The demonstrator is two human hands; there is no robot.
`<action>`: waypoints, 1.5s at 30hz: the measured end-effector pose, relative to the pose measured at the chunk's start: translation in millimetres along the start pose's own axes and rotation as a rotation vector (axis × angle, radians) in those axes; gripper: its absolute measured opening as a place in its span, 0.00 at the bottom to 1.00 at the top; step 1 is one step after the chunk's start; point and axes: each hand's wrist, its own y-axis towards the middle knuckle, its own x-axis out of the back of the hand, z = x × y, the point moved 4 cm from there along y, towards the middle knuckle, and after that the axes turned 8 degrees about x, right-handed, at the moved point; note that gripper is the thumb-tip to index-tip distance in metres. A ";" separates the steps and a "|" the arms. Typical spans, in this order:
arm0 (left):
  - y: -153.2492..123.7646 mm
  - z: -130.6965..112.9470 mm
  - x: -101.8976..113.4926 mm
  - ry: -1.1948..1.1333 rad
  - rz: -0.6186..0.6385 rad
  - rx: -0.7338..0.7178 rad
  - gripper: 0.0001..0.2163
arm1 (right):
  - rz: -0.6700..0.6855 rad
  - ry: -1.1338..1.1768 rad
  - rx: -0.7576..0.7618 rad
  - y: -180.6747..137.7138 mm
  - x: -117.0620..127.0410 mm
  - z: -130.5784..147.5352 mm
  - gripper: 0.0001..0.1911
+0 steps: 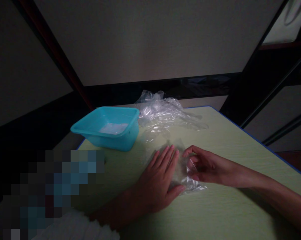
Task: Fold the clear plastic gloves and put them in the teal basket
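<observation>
Tabletop (230, 210): pale green, edged in blue, with its far side set near a grey-beige panel (150, 40).

Bag (190, 185): clear plastic, laid on the near middle of the tabletop, well apart from the right edge; crinkled and shiny at its near right corner, partly covered by a hand.

Left hand (158, 180): laid palm down over the bag, fingers extended and slightly spread, thumb held out to the right; nothing is gripped. A white, fluffy sleeve (75, 226) is seen below the forearm, at the lower edge.

Right hand (203, 166): placed at the bag's right side, fingers curled and set apart from the thumb, with film seen about the fingertips (whether any is pinched cannot be told).

Tub (130, 138): turquoise, upright, stood at the far left of the tabletop; a flat white item (114, 128) is contained, its kind not made out.

Plastic (160, 108): clear, crumpled, heaped just beside the tub, beyond both hands.
</observation>
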 end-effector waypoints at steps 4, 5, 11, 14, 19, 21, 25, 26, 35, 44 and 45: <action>-0.5 0.8 -1.0 0.008 -0.002 -0.002 0.34 | -0.002 -0.041 -0.044 -2.3 3.4 -3.4 0.19; -0.6 0.7 -1.1 0.012 -0.003 -0.004 0.34 | -0.006 -0.069 -0.063 -2.6 4.4 -4.1 0.18; -0.6 -0.2 -1.4 0.049 0.006 -0.001 0.33 | -0.012 -0.183 -0.161 -3.2 5.9 -3.4 0.16; -0.4 -0.2 -1.4 0.051 0.002 -0.003 0.33 | -0.011 -0.184 -0.175 -3.7 5.6 -3.7 0.16; -0.4 0.2 -1.1 0.046 0.005 -0.001 0.33 | 0.000 -0.183 -0.156 -4.4 7.2 -5.5 0.16; -0.3 0.0 -1.0 0.045 0.019 0.004 0.33 | -0.011 -0.174 -0.138 -4.8 8.5 -4.7 0.18; 0.0 -0.5 -0.9 0.046 0.033 0.011 0.34 | -0.034 -0.189 -0.161 -5.9 9.5 -2.8 0.19; 0.0 -0.6 -0.9 0.047 0.031 0.010 0.34 | -0.033 -0.200 -0.180 -6.0 9.2 -2.5 0.18; 0.4 0.4 -2.0 0.024 0.041 0.020 0.33 | -0.017 -0.206 -0.203 -5.7 8.5 -10.2 0.17; -1.0 -1.5 23.6 -0.036 0.053 -0.002 0.34 | -0.262 -0.365 0.013 -0.7 21.1 -7.0 0.19; -3.7 -0.4 28.7 -0.037 0.050 -0.006 0.34 | -0.277 -0.424 0.034 -0.4 22.2 -5.4 0.18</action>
